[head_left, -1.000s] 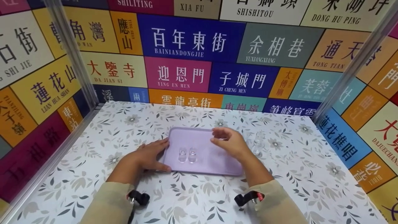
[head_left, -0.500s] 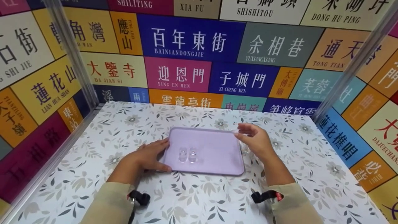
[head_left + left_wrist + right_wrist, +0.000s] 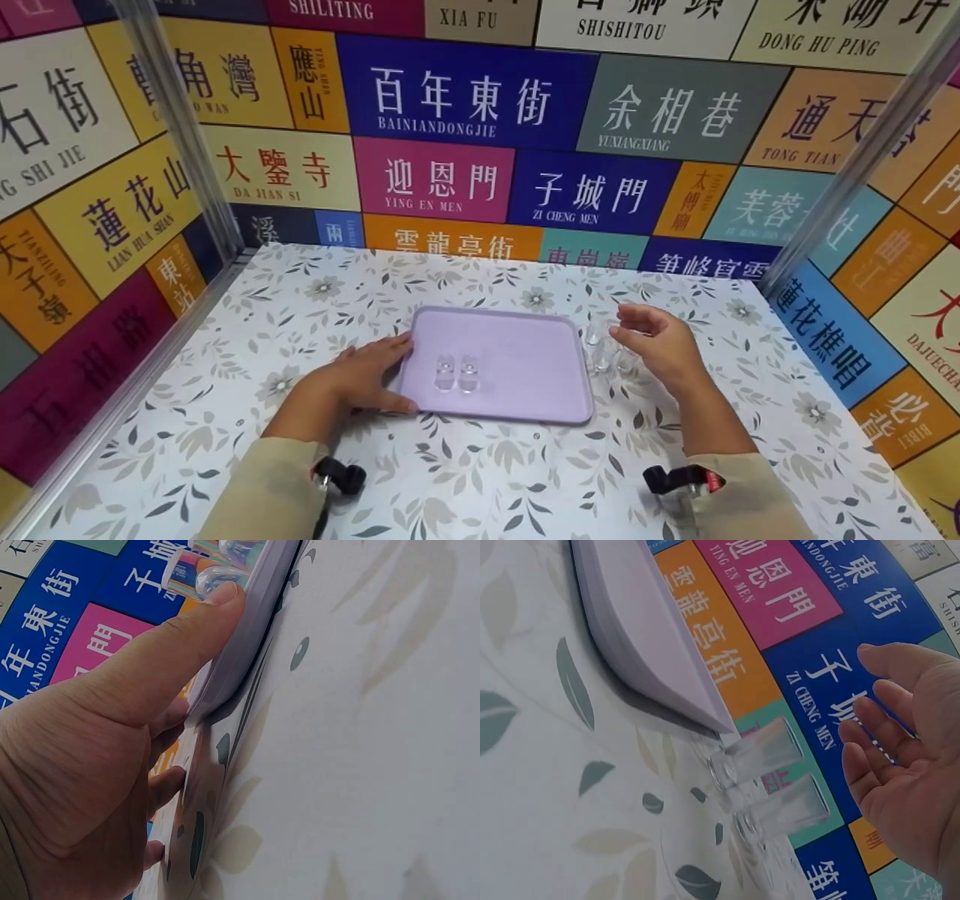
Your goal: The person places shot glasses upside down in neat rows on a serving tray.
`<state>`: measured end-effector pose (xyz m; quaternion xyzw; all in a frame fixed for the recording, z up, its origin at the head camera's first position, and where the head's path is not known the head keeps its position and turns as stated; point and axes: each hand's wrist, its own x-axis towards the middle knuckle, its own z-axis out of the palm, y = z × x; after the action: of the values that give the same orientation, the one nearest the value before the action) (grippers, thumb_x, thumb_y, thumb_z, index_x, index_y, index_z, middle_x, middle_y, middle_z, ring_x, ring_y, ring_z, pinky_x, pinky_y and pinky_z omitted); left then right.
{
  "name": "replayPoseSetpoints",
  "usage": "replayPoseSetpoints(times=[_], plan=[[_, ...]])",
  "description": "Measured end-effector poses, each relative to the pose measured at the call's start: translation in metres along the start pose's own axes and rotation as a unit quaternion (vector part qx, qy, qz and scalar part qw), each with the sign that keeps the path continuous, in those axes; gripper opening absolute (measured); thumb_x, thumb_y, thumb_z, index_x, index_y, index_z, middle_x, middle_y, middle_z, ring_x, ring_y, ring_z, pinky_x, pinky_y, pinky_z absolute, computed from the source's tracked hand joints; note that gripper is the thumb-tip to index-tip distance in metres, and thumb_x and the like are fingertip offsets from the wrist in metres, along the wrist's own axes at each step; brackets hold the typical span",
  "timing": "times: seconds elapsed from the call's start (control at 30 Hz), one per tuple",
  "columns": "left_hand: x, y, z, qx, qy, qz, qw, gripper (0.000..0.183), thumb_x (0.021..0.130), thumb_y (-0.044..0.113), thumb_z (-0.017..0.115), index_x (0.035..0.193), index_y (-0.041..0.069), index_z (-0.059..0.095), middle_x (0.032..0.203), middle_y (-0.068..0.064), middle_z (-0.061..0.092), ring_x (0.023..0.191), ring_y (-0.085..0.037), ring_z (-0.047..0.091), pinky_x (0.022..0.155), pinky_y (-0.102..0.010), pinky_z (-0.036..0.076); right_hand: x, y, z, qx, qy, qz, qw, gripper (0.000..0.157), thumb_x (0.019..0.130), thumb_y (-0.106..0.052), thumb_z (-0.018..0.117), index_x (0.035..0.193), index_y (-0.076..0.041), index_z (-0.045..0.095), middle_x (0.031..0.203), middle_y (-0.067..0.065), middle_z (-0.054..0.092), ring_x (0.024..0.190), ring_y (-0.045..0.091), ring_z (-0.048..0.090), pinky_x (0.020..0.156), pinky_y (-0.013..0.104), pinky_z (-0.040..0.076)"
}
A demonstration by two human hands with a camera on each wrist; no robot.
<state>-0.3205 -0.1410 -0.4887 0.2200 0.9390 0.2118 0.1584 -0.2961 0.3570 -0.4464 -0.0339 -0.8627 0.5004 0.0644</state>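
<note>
Purple tray (image 3: 529,364) lay flat on the table (image 3: 480,480), roughly mid-table, long side facing the person. Left hand (image 3: 356,379) was at the tray's left end: fingers fairly straight and spread, tips touching the edge toward the far corner, thumb at the near corner. Left wrist view showed the thumb lying over the rim, remaining fingers spread down along the end. Hand was not closed round anything, only touching the tray.

Two small clear glasses, left glass (image 3: 445,373) and right glass (image 3: 469,373), sat on the tray side by side, in its left half, nearer the front edge. Gap between them narrow; whether they touched, cannot tell.

Right hand (image 3: 664,346) was off the tray's right end, above the table, fingers loosely bent, thumb apart from them, wide gap, nothing held. Nearest to it: a cluster of clear glasses (image 3: 601,360) on the table, just beside the tray's right edge. Right wrist view showed two of these upright, thick bases down, near the tray corner, hand apart from both. Exact count partly hidden by see-through glass.

Table top white with grey leaf-and-flower print. Behind, a wall (image 3: 461,90) of coloured sign panels. Beige sleeves (image 3: 255,491), black wrist cameras (image 3: 341,476) on both arms.
</note>
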Motion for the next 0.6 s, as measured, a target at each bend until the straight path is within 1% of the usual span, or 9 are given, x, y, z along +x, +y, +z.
replayPoseSetpoints(times=[0.13, 0.27, 0.43, 0.5, 0.6], plan=[[0.0, 0.001, 0.0, -0.002, -0.003, -0.007, 1.0, 0.122, 0.077, 0.075, 0.083, 0.172, 0.029, 0.023, 0.182, 0.012, 0.013, 0.17, -0.029, 0.012, 0.135, -0.071, 0.002, -0.001, 0.01, -0.013, -0.007, -0.009, 0.02, 1.0, 0.065, 0.093, -0.051, 0.082, 0.147, -0.019, 0.065, 0.149, 0.011, 0.064, 0.13, 0.017, 0.06, 0.093, 0.011, 0.053], [0.0, 0.003, -0.002, -0.008, -0.007, -0.011, 0.9999, 0.123, 0.076, 0.074, 0.084, 0.172, 0.029, 0.022, 0.182, 0.011, 0.012, 0.17, -0.029, 0.011, 0.135, -0.07, 0.001, 0.0, 0.021, -0.022, -0.014, -0.022, 0.03, 0.999, 0.07, 0.092, -0.053, 0.082, 0.149, -0.018, 0.062, 0.151, 0.012, 0.062, 0.123, 0.01, 0.06, 0.091, 0.011, 0.053], [-0.001, 0.005, -0.002, -0.011, -0.007, -0.012, 0.9998, 0.123, 0.076, 0.074, 0.084, 0.172, 0.029, 0.023, 0.182, 0.011, 0.012, 0.171, -0.028, 0.01, 0.135, -0.07, 0.0, 0.002, 0.033, -0.028, -0.019, -0.05, 0.023, 0.998, 0.071, 0.095, -0.047, 0.082, 0.152, -0.012, 0.059, 0.153, 0.016, 0.061, 0.113, 0.001, 0.062, 0.091, 0.012, 0.053], [0.0, 0.004, -0.002, -0.012, -0.008, -0.013, 0.9998, 0.122, 0.076, 0.074, 0.084, 0.172, 0.029, 0.023, 0.182, 0.012, 0.012, 0.171, -0.027, 0.01, 0.135, -0.069, 0.0, 0.003, 0.037, -0.028, -0.023, -0.061, 0.022, 0.998, 0.071, 0.095, -0.045, 0.081, 0.153, -0.01, 0.058, 0.153, 0.017, 0.061, 0.113, -0.001, 0.062, 0.092, 0.013, 0.052], [0.0, 0.003, -0.002, -0.006, -0.005, -0.005, 1.0, 0.122, 0.077, 0.074, 0.083, 0.172, 0.027, 0.024, 0.182, 0.011, 0.013, 0.17, -0.029, 0.011, 0.134, -0.071, 0.002, 0.004, 0.043, -0.027, -0.024, -0.074, 0.03, 0.997, 0.074, 0.096, -0.044, 0.081, 0.155, -0.008, 0.056, 0.155, 0.016, 0.061, 0.116, 0.001, 0.061, 0.092, 0.013, 0.052]])
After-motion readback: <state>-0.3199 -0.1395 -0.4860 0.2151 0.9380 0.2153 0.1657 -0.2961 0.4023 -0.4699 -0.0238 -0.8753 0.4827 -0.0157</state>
